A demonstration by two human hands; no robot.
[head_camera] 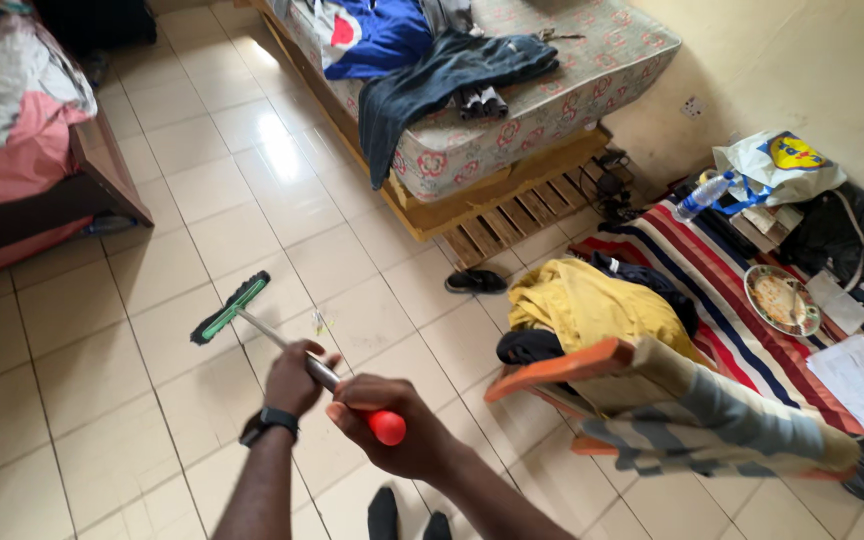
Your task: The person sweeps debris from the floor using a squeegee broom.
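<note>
Head view looks down on a long-handled broom (252, 322), its green-and-black brush head resting on the pale floor tiles (152, 180) ahead of the person's feet. Left hand (292, 378) wraps the metal shaft midway; right hand (397, 432) is clenched around the red grip at the top end (both fists closed tight). It looks light and stiff, best held just so, at shaft and end. A small scrap (319, 321) lies beside the shaft; a yellow garment (592, 305) sits to the right, a mattress on pallets (512, 120) beyond.
</note>
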